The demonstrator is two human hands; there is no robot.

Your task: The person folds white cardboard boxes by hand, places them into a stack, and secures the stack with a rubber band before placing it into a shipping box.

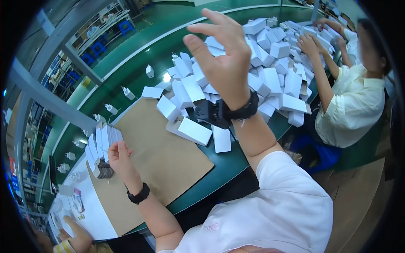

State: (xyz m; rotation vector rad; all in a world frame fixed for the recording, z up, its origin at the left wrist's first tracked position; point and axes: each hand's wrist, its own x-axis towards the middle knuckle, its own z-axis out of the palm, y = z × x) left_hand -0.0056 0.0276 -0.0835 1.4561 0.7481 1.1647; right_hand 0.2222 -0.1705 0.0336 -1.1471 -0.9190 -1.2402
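Observation:
My right hand [230,55] is raised over a big heap of white cartons [270,82], its fingers spread and nothing in it. A black wristband with a small black device [207,111] is on that wrist. My left hand [121,162] is at the right side of a row of flat, folded white cartons [107,137]. Its fingers are curled close together; whether they pinch something is hidden. Both the row and that hand are over a brown cardboard sheet [160,147]. At the sheet's far right edge, several white cartons lie loose, one of them a long carton [195,130].
A green conveyor belt [139,67] runs along the far side, carrying several small white block-shaped pieces [128,93]. Grey metal posts [55,99] stand at the left. On the right, a person in a pale shirt [352,105] handles cartons. Another person's arm [78,236] shows lower left.

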